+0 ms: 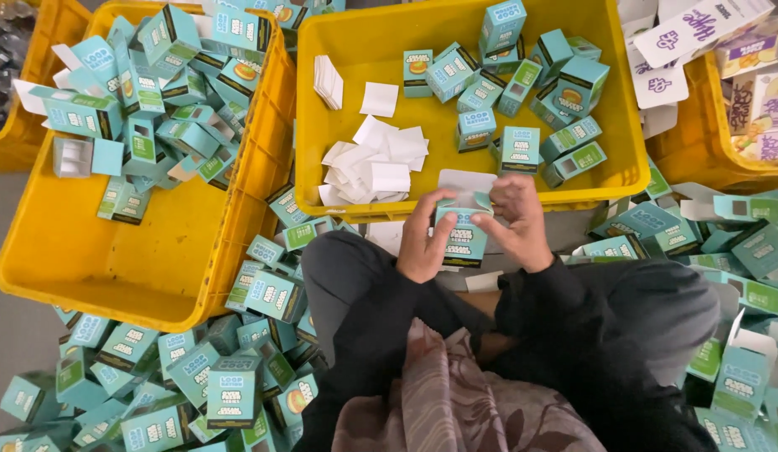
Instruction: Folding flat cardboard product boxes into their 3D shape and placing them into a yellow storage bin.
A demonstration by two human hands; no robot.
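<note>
Both my hands hold one small teal carton (461, 237) just in front of the middle yellow crate. My left hand (425, 240) grips its left side with the thumb on the front panel. My right hand (516, 221) pinches the top flap area on the right. A white card or flap (464, 182) sticks up behind the carton's open top. My black sleeves and a patterned brown cloth fill the lower middle of the view.
The middle yellow crate (623, 134) holds several teal cartons (531, 92) and loose white paper inserts (374, 163). A left yellow crate (113, 268) holds more cartons. Piles of teal cartons (205, 368) lie on the floor at left and at right (724, 251). Another yellow crate (707, 159) stands at top right.
</note>
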